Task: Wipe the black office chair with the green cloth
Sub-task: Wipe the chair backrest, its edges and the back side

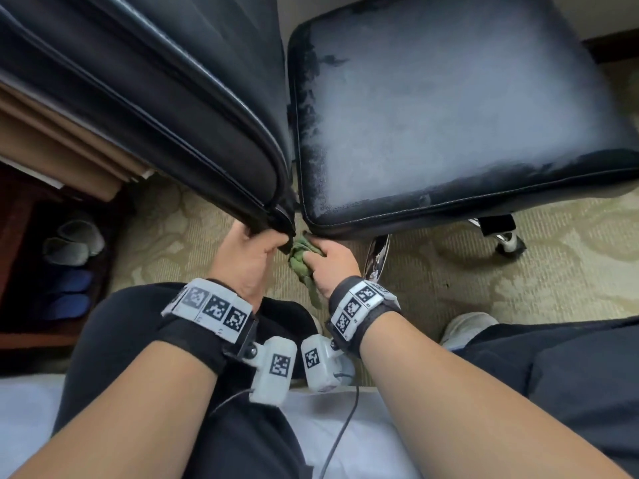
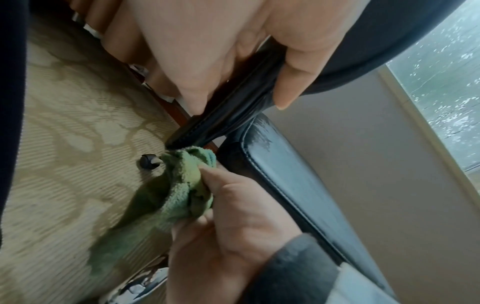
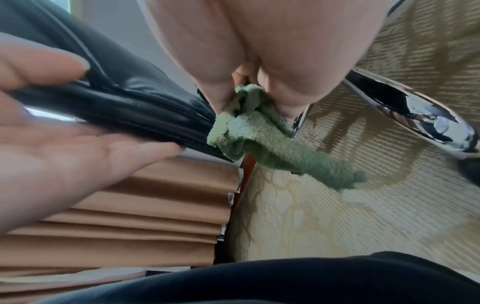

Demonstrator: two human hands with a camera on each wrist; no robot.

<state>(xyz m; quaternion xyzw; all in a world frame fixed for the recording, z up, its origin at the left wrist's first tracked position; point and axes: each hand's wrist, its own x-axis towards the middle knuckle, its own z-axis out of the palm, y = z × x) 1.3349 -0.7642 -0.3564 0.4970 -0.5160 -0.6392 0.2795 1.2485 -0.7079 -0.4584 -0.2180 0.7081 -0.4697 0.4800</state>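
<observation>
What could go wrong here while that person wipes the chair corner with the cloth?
The green cloth is bunched small in the right hand, with a tail dangling, so it may slip loose. The left hand holds the backrest edge right beside the wiping spot, so the hands could bump. The worn seat might flake further.

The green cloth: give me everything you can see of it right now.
The green cloth is a small knitted or terry-looking rag, bunched into a wad rather than spread flat. The right hand grips it, fingers curled round the wad, while a loose tail hangs down toward the patterned carpet. Its bunched end presses against the lower corner of the black backrest, beside the seat cushion. The left hand holds that backrest edge and does not touch the cloth.
</observation>
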